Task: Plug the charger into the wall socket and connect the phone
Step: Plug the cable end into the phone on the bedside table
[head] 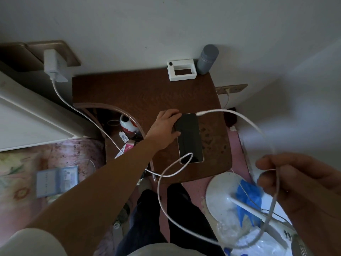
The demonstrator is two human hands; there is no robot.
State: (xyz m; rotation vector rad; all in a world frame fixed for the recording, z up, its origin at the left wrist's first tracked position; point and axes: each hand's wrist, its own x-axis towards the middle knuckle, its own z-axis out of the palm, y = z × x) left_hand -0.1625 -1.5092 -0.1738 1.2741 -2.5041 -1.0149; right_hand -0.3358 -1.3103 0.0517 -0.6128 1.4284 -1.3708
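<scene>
The left grip (pixel 167 124) clasps the top edge of the black slab phone (pixel 189 138), which lies flat on the dark brown wooden desk (pixel 129 93). The right grip (pixel 302 183) pinches the thin white cable (pixel 166 209), its free plug (pixel 200 113) hanging just above the phone's top corner. The white block charger (pixel 51 62) sits in the tan wall socket (pixel 64 52).

From my remote seat I see a white block-shaped charger (pixel 50 63) sitting in a tan-brown wall socket plate (pixel 71 56), and a white cable (pixel 166 174) looping off it. The black glass-fronted phone (pixel 189 137) has a pale metallic edge and lies on a dark reddish-brown wooden bedside table (pixel 129 93) with a wavy grain (mottled with lighter spots near the phone). A white rectangular plastic frame (pixel 181 70) and a grey cylindrical bottle (pixel 207 59) stand at its back. The bedding (pixel 60 154) is pink with a leafy floral print. A bright blue plastic bag (pixel 249 198) lies on a round white fan base (pixel 219 193). The wall (pixel 166 24) is off-white.
</scene>
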